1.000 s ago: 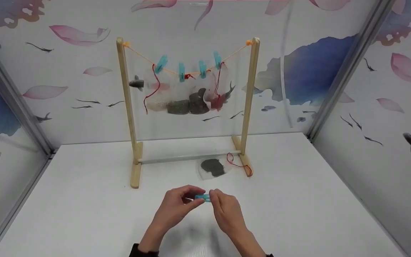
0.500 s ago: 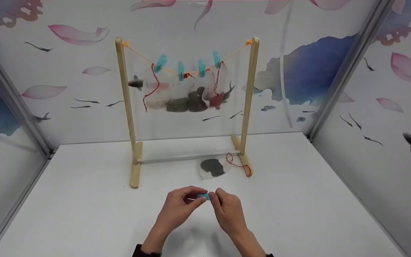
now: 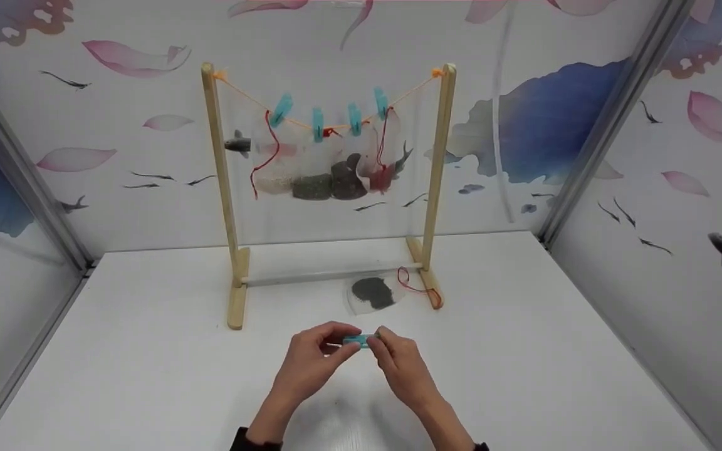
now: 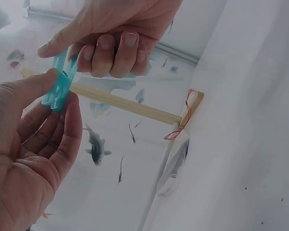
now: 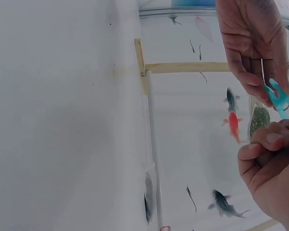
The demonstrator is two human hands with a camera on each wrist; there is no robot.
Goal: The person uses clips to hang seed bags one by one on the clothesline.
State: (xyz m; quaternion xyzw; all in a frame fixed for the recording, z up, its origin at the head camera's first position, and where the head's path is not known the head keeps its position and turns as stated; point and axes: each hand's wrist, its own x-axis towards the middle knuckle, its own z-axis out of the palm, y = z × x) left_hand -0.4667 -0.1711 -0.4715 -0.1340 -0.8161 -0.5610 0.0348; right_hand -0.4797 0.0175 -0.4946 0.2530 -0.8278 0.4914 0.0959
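Observation:
Both hands meet at a light blue clothespin [image 3: 356,339] held over the front of the white table. My left hand [image 3: 314,360] pinches one end between thumb and fingers. My right hand [image 3: 403,366] holds the other end with thumb and curled fingers. Seen from the left wrist, the clothespin [image 4: 60,84] stands between the left thumb and fingers, the right thumb on its upper end. Its two prongs [image 5: 274,94] spread slightly in the right wrist view. Just beyond the hands, a clear pouch [image 3: 372,294] with dark contents lies on the table.
A wooden rack [image 3: 437,169] stands at the back. From its sagging orange line [image 3: 245,94], several blue clothespins [image 3: 318,124] hang clear pouches [image 3: 312,186] with grainy contents and red cords. Another red cord [image 3: 420,288] lies by the rack's right foot. Printed walls enclose the table.
Both hands have shifted very slightly, still together on the clothespin. The right fingers have adjusted on its end. Rack and pouch stay in place.

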